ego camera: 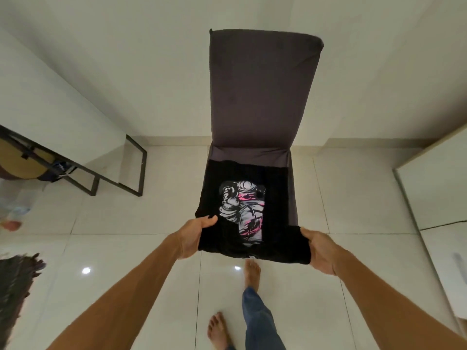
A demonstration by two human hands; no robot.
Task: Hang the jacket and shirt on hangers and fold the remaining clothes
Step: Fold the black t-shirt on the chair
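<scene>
A folded black T-shirt (242,188) with a white and pink astronaut print lies on the seat of a dark grey chair (260,92). Its near end hangs past the seat's front edge. My left hand (194,233) grips the near left corner of the T-shirt, thumb on top. My right hand (321,248) grips the near right corner. No jacket, shirt or hanger is in view.
A white table with a black metal frame (121,173) stands at the left, with a basket and bags under it. A white cabinet (439,193) is at the right. My bare feet (251,271) stand on the glossy tiled floor just before the chair.
</scene>
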